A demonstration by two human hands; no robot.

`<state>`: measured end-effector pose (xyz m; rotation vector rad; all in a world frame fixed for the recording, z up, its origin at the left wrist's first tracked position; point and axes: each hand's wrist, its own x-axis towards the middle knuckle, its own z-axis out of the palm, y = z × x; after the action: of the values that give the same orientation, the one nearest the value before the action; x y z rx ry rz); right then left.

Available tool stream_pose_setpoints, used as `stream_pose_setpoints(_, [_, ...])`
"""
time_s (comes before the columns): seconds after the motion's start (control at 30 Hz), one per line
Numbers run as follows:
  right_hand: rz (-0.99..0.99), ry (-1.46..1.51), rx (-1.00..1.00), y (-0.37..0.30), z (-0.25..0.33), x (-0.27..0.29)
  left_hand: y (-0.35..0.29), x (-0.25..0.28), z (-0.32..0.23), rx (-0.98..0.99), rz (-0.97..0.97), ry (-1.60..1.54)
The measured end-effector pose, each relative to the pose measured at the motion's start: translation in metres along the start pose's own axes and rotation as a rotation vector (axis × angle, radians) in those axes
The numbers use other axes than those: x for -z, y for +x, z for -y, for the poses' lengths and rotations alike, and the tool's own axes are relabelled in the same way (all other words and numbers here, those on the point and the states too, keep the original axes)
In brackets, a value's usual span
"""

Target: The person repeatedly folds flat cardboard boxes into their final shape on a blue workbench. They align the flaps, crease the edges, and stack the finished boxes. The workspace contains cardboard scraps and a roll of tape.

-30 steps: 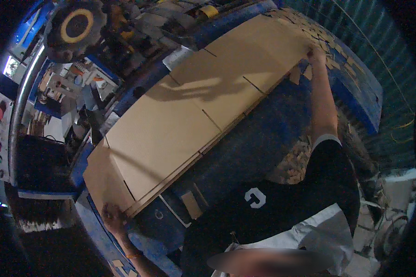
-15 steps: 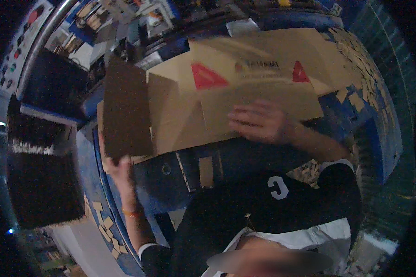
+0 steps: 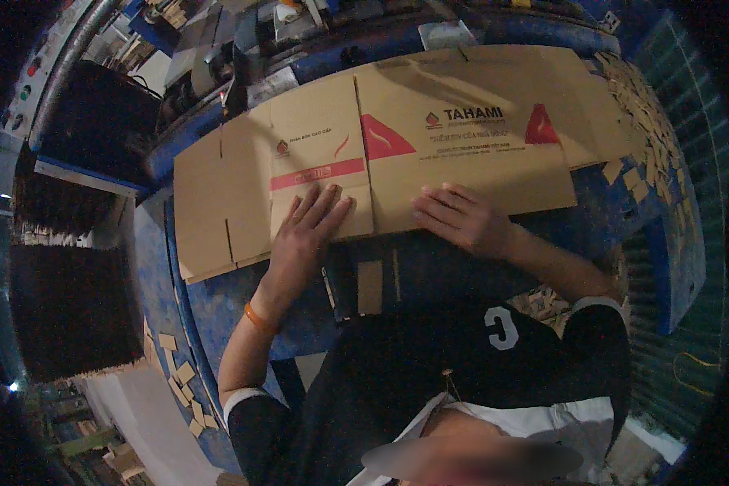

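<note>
A flattened brown cardboard box (image 3: 470,174) with red and black print lies across the blue work surface in front of me. Slots and crease lines divide it into panels. My left hand (image 3: 304,235) rests palm-down on the panel with the red stripe, fingers spread. To the right, my right hand (image 3: 466,220) lies on the lower edge of the wider panel with its fingers stretched out. Neither hand grips anything. The sheet's left panel (image 3: 211,194) lies flat, beyond my left hand.
Small cardboard offcuts (image 3: 644,138) pile up at the right, and more scraps (image 3: 182,377) lie at lower left. A machine (image 3: 340,49) stands along the back. A control panel with buttons (image 3: 28,81) is at far left, above dark stacked sheets (image 3: 73,308).
The raised left cardboard panel has come down flat. My left hand has moved from the sheet's left end rightward onto its middle panel. My right hand stays at nearly the same spot.
</note>
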<state>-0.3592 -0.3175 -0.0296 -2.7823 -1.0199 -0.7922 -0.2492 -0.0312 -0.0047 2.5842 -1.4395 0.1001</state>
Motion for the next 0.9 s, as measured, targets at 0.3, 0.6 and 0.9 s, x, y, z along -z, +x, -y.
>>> stream_pose_setpoints(0.3, [0.002, 0.117, 0.064, 0.036, -0.063, -0.022, 0.023, 0.005, 0.035, 0.063, -0.441, -0.202])
stream_pose_setpoints(0.6, [0.099, 0.296, -0.338, 0.14, -0.176, -0.104, 0.121, -0.001, 0.106, 0.272, -0.582, 0.115])
stream_pose_setpoints(0.9, [-0.02, -0.309, -0.514, 0.139, -0.197, -0.11, 0.038, 0.029, 0.065, 0.349, -0.469, 0.111])
